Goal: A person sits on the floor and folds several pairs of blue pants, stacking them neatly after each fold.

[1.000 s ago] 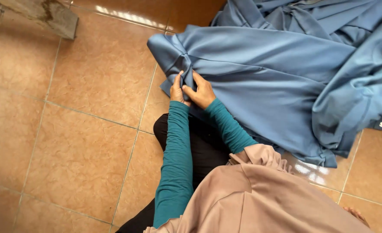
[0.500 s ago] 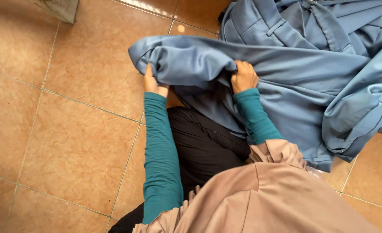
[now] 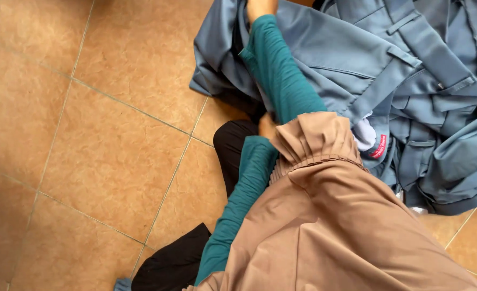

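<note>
Tan floor tiles with pale grout lines fill the left and lower part of the view, and a heap of blue-grey garments covers the upper right.

Half a second ago both hands were side by side on a rolled edge of the blue cloth, pulling it toward the lap. Now the right hand has stretched far forward, its teal sleeve running over the cloth to the top edge of the view; only the wrist and heel of that hand show, so whether it is clenched on fabric cannot be told. The left hand has drawn back close to the body; just a small patch of it shows between the teal cuff and the ruffled edge of a tan head covering, and its hold cannot be told either.

The blue garment nearest the right hand lies spread under and on both sides of the outstretched forearm, its long axis running from lower left up toward the right. A belt-loop strip and a seam on it slant the same way. Its near edge hangs just over the black-clad knee, close beside the left hand. A small red label shows to the right of the left hand, at the garment's folded edge.
</note>
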